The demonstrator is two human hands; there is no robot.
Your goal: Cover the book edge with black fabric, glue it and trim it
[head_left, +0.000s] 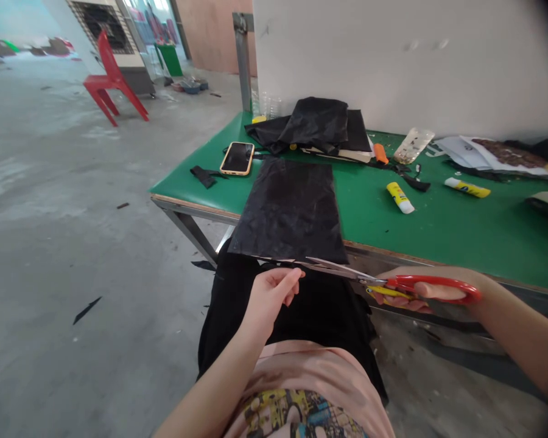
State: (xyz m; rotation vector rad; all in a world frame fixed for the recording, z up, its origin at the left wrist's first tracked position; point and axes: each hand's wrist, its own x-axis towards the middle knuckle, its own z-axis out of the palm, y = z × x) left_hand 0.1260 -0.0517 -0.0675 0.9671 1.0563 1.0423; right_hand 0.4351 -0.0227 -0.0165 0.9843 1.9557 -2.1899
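A flat black sheet (292,210) lies over the front edge of the green table, its near end reaching above my lap. Just below that near edge, my left hand (276,292) is closed in a pinch; what lies between the fingertips is too small to make out. My right hand (404,301) grips scissors (432,286) with a red handle, their long blades pointing left along the sheet's near edge and slightly parted. A yellow piece (388,293) shows beside the red handle at my fingers; I cannot tell whether it belongs to the scissors.
On the green table (438,237) are a phone (237,158), black scraps (203,176), folded black material (322,121), two glue sticks (399,198), an orange object (380,153) and papers (466,152). A white panel (393,67) stands behind. A red chair (112,82) is on the floor.
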